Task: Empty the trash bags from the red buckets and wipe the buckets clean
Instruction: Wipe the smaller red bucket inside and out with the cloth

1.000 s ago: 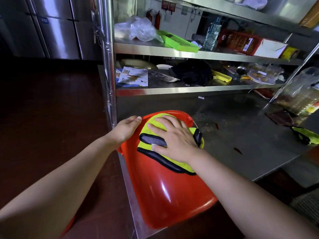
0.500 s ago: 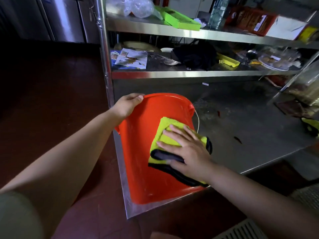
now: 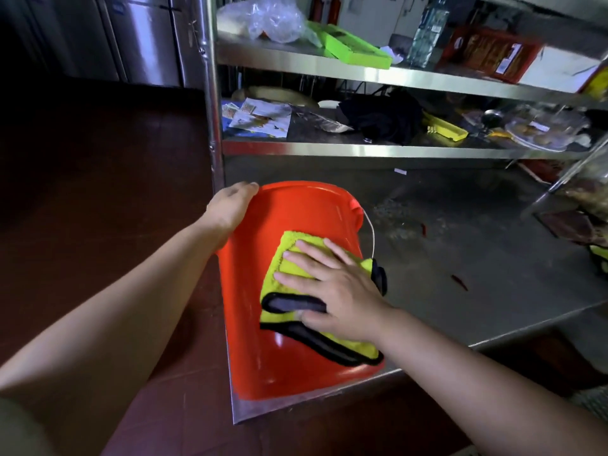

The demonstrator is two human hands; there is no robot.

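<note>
Head view: a red bucket [image 3: 263,324] lies on its side at the near corner of a steel table [image 3: 477,258], its rim toward the shelves. The left hand [image 3: 230,209] grips the rim at its far left, fingers curled over the edge, steadying it. The right hand [image 3: 332,291] lies flat, fingers spread, pressing a yellow cloth [image 3: 289,268] against the bucket's outer wall. The cloth sits under the palm and fingers, with its black-edged part trailing below the wrist. The wire handle [image 3: 370,232] hangs just beyond the fingertips, to the right.

The step in hand looks like wiping the outside. To do it well, keep the palm flat and the pressure even, stroke along the wall from rim to base, and have the left hand turn the bucket so fresh surface comes under the cloth. The bucket overhangs the table edge, so that grip matters. No bag shows.
</note>
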